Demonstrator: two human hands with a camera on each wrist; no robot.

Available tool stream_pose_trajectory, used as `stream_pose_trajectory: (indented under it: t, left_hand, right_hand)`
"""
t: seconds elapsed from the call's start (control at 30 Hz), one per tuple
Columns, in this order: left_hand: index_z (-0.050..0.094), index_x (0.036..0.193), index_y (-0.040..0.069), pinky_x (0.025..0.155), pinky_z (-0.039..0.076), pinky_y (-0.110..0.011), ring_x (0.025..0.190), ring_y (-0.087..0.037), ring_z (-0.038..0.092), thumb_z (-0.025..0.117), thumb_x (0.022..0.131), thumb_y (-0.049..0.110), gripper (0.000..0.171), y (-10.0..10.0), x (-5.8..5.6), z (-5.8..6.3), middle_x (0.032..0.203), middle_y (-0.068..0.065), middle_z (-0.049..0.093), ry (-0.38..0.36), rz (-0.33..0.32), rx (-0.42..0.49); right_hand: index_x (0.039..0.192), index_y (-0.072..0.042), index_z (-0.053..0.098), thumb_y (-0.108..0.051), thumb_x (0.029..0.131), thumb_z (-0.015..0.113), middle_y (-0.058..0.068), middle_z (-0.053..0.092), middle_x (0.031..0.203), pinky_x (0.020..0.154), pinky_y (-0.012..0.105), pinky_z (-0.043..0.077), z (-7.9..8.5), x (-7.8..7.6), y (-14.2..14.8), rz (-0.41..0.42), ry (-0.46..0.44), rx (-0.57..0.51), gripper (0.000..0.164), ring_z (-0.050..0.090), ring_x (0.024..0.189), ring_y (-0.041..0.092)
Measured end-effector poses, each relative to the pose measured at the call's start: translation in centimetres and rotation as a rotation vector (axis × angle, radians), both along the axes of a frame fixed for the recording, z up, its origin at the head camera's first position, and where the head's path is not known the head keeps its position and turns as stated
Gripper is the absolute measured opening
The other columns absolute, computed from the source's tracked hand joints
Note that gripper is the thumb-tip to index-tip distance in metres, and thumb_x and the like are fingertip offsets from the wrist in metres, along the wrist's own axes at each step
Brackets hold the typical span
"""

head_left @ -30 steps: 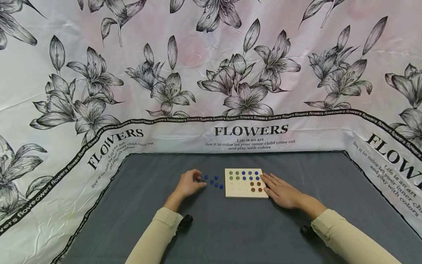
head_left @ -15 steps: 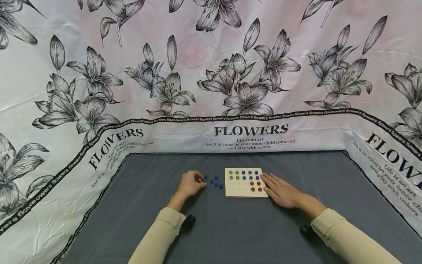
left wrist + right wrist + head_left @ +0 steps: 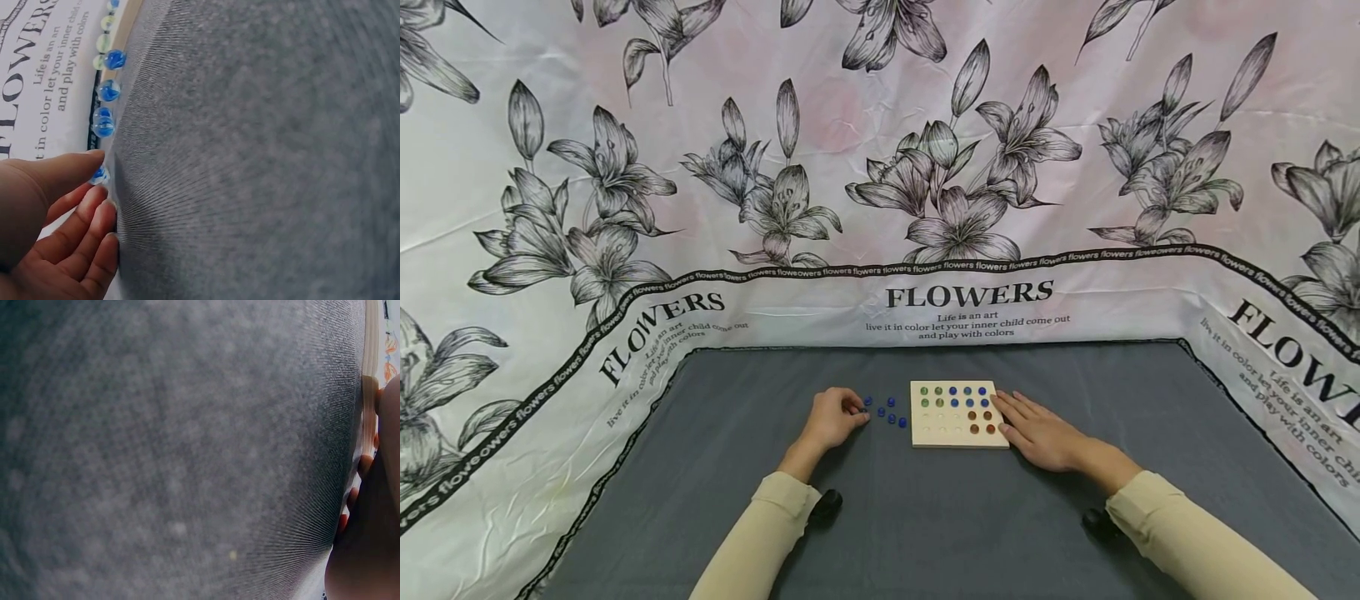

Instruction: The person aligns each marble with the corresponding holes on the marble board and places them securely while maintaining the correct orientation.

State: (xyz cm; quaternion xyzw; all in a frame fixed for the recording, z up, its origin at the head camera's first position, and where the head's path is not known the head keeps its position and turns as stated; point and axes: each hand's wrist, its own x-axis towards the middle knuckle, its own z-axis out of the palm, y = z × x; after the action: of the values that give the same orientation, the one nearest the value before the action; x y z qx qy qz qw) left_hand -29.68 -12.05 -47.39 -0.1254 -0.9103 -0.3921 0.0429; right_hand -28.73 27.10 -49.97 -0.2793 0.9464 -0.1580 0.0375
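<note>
A pale wooden board with rows of round hollows lies mid-table. Green marbles, blue marbles and brownish-orange marbles sit in some of its hollows; others at the lower left hold none. Left of the board, several loose blue marbles are scattered on the cloth. My left hand is at their left end, and its thumb and index finger pinch a blue marble, partly hidden by the fingertips. My right hand rests with extended fingers against the board's right edge.
Dark grey cloth covers the table. Behind it rises a white and pink flower-printed fabric with lettering, which also borders both sides. A dark wrist device sits under the left cuff, another under the right.
My left thumb and fingers have drawn closer together around the leftmost blue marble, and the left forearm has shifted slightly right. The right hand and the board stay in place.
</note>
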Motion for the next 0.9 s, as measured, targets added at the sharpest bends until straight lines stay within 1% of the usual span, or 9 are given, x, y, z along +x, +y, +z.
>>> stream_pose_trajectory:
  t: [0.13, 0.3, 0.43, 0.57, 0.73, 0.9]
  left_hand:
    - [0.072, 0.097, 0.000, 0.069, 0.052, -0.033, 0.075, -0.015, 0.059, 0.077, 0.091, 0.008, 0.011, -0.1, 0.2, 0.3, 0.084, -0.004, 0.065, 0.027, -0.019, 0.022]
    - [0.072, 0.099, 0.001, 0.069, 0.053, -0.033, 0.077, -0.015, 0.061, 0.076, 0.092, 0.007, 0.010, 0.1, 0.2, 0.7, 0.085, -0.003, 0.067, 0.107, -0.049, 0.050]
    - [0.072, 0.099, 0.001, 0.071, 0.054, -0.033, 0.078, -0.014, 0.063, 0.077, 0.092, 0.007, 0.011, 0.4, 0.3, 0.8, 0.087, -0.003, 0.069, 0.151, -0.057, 0.063]
    - [0.073, 0.099, 0.001, 0.075, 0.056, -0.034, 0.080, -0.015, 0.066, 0.078, 0.091, 0.007, 0.012, 0.8, 0.5, 1.0, 0.088, -0.003, 0.069, 0.175, -0.058, 0.074]
    - [0.073, 0.100, 0.002, 0.078, 0.057, -0.035, 0.082, -0.015, 0.067, 0.078, 0.091, 0.008, 0.012, 1.3, 0.8, 1.1, 0.090, -0.003, 0.069, 0.193, -0.083, 0.074]
    - [0.073, 0.103, 0.001, 0.080, 0.057, -0.035, 0.085, -0.017, 0.068, 0.077, 0.092, 0.008, 0.014, 2.0, 1.2, 1.3, 0.094, -0.006, 0.070, 0.197, -0.111, 0.075]
  right_hand:
    - [0.162, -0.007, 0.026, -0.039, 0.112, 0.036, 0.015, 0.022, 0.168, 0.121, 0.058, 0.019, -0.1, -0.1, 0.0, 0.000, -0.007, 0.000, 0.060, 0.016, 0.154, 0.042]
    - [0.162, -0.007, 0.026, -0.038, 0.112, 0.037, 0.015, 0.022, 0.169, 0.121, 0.057, 0.018, 0.0, -0.1, -0.1, -0.004, -0.004, -0.001, 0.060, 0.016, 0.155, 0.041]
    - [0.162, -0.006, 0.026, -0.037, 0.112, 0.037, 0.015, 0.022, 0.168, 0.121, 0.057, 0.018, 0.0, -0.1, 0.0, -0.004, -0.008, 0.003, 0.060, 0.016, 0.155, 0.041]
    - [0.162, -0.006, 0.027, -0.039, 0.112, 0.037, 0.016, 0.023, 0.168, 0.121, 0.058, 0.019, 0.0, -0.1, -0.1, -0.001, -0.001, 0.004, 0.060, 0.017, 0.154, 0.042]
    - [0.162, -0.006, 0.027, -0.038, 0.112, 0.038, 0.016, 0.023, 0.168, 0.121, 0.058, 0.019, 0.0, -0.1, -0.1, 0.001, 0.005, -0.002, 0.060, 0.017, 0.154, 0.042]
    - [0.162, -0.006, 0.027, -0.038, 0.112, 0.038, 0.016, 0.023, 0.168, 0.121, 0.057, 0.018, 0.0, -0.1, 0.0, -0.001, 0.003, -0.006, 0.060, 0.017, 0.154, 0.041]
